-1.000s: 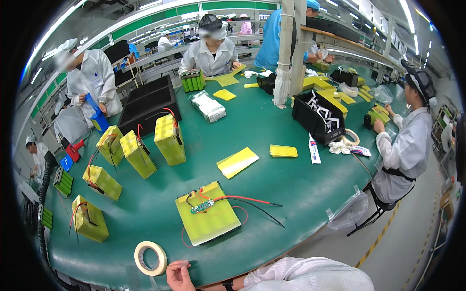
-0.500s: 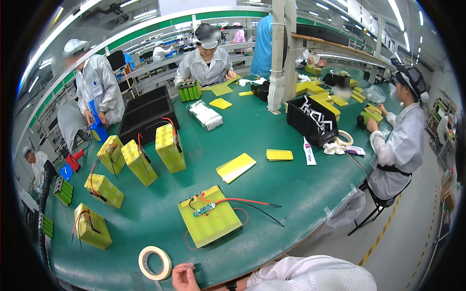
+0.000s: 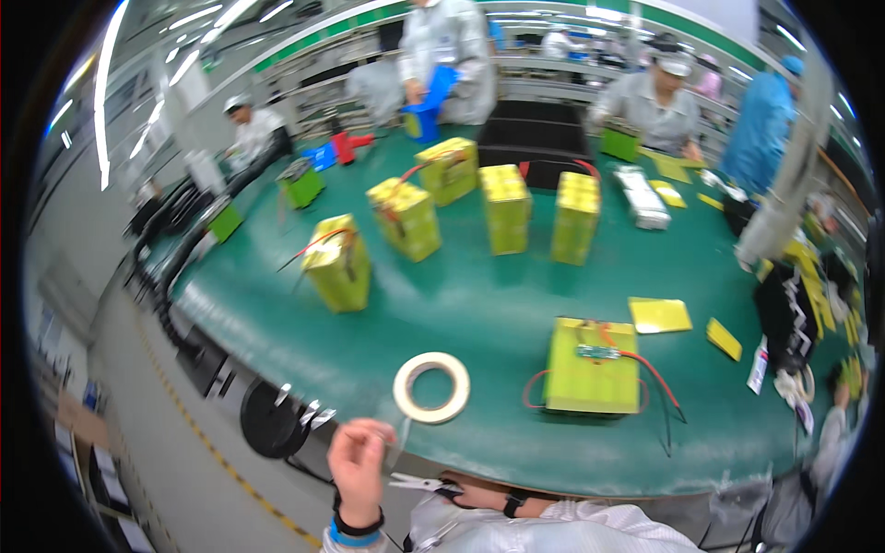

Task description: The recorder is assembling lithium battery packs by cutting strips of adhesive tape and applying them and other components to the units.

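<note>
Fingers of my left hand (image 3: 359, 456) pinch together at the near edge of the table, on a pale strip (image 3: 399, 438) that runs down from the tape roll (image 3: 399, 392). The cream roll lies flat on the green table. Close by, my right hand (image 3: 475, 495) holds scissors (image 3: 417, 481), their pale blades pointing left toward my left wrist. Part of the right hand is hidden by my sleeve and the dark handles. To the right sits a yellow-wrapped battery pack (image 3: 590, 382) with a small green circuit board (image 3: 597, 352) and red and black wires.
Several yellow battery packs (image 3: 576, 221) stand across the middle of the table (image 3: 479, 304). Yellow sheets (image 3: 659, 315) and a black bin (image 3: 788, 313) lie to the right. A round black stool (image 3: 272, 419) is at the near left. Co-workers (image 3: 645, 101) sit and stand beyond.
The view has swung left, so the packs appear farther right. My left hand has come into view at the tape. My right hand now shows scissors and is below the table edge.
</note>
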`<state>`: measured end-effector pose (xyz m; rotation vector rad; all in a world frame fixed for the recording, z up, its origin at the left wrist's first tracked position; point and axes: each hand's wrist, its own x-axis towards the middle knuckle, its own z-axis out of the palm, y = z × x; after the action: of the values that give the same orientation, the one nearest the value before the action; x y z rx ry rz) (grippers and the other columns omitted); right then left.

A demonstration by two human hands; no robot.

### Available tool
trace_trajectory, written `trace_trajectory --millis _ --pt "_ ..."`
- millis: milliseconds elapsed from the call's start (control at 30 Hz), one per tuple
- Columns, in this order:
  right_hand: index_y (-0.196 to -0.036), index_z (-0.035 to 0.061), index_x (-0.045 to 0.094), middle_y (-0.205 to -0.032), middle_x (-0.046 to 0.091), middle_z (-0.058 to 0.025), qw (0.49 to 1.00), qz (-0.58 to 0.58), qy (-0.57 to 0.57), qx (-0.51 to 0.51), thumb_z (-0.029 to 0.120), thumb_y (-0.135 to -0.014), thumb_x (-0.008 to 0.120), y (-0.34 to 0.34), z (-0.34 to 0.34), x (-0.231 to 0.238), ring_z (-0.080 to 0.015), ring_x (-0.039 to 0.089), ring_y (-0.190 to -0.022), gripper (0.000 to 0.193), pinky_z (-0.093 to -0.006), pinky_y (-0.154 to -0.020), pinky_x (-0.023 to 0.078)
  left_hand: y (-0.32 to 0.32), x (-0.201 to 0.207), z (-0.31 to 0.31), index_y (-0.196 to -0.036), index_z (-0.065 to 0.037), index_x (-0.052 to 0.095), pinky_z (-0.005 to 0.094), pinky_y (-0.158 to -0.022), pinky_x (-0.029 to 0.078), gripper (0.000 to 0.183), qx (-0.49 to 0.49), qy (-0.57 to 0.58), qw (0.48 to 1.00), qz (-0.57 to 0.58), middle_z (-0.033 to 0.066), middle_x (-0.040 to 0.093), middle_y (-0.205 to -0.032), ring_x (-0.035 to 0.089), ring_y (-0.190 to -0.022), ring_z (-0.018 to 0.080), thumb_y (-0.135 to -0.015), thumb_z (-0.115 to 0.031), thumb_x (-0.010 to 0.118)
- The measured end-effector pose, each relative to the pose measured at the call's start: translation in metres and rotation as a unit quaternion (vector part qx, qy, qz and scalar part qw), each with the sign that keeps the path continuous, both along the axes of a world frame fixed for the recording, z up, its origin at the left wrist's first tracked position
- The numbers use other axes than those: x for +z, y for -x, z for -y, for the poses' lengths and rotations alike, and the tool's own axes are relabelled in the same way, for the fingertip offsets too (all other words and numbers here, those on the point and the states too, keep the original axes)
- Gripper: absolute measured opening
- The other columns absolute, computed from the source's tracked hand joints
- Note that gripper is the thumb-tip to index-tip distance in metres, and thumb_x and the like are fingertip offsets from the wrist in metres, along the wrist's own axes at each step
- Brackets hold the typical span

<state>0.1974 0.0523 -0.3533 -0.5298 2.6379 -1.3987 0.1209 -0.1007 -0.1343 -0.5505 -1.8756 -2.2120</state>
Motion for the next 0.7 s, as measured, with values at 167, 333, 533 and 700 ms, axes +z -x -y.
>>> trace_trajectory --millis 167,333,533,700 --pt "-0.114 0.0015 0.062 -0.103 0.066 -0.0205 0.999 -0.02 0.04 0.005 0.03 -0.081 0.072 0.0 0.002 0.025 -0.0373 0.063 -0.094 0.045 -0.0406 -0.086 0.049 0.052 -0.001 0.097 -0.091 -0.002 0.057 0.0238 -0.071 0.046 0.015 0.154 -0.052 0.985 0.054 0.0051 0.061 -0.089 0.055 -0.077 0.0105 -0.097 -0.015 0.057" --pt "-0.115 0.001 0.061 -0.102 0.067 -0.0186 0.998 -0.042 0.038 -0.002 0.032 -0.08 0.074 0.003 0.009 -0.008 -0.0353 0.063 -0.093 0.049 -0.0388 -0.085 0.05 0.113 -0.04 0.168 -0.09 -0.007 0.059 0.0244 -0.07 0.046 0.012 0.232 -0.036 0.96 0.154 0.0005 0.06 -0.085 0.056 -0.079 0.0082 -0.095 -0.018 0.062" --pt "-0.113 0.0008 0.062 -0.102 0.067 -0.0185 0.999 0.003 0.045 0.001 0.033 -0.08 0.074 0.006 0.004 0.008 -0.0347 0.063 -0.093 0.048 -0.038 -0.084 0.05 0.141 -0.057 0.202 -0.09 -0.01 0.059 0.0276 -0.072 0.046 0.016 0.245 -0.019 0.944 0.219 -0.0009 0.059 -0.087 0.056 -0.083 0.0099 -0.092 -0.025 0.065" --pt "-0.112 0.0008 0.062 -0.102 0.067 -0.018 0.999 -0.02 0.046 0.0 0.032 -0.079 0.075 0.004 0.004 0.001 -0.0343 0.063 -0.092 0.048 -0.0375 -0.083 0.05 0.145 -0.058 0.215 -0.092 -0.01 0.059 0.0294 -0.073 0.047 0.017 0.234 -0.019 0.939 0.252 0.0005 0.06 -0.09 0.057 -0.084 0.0111 -0.093 -0.025 0.064"
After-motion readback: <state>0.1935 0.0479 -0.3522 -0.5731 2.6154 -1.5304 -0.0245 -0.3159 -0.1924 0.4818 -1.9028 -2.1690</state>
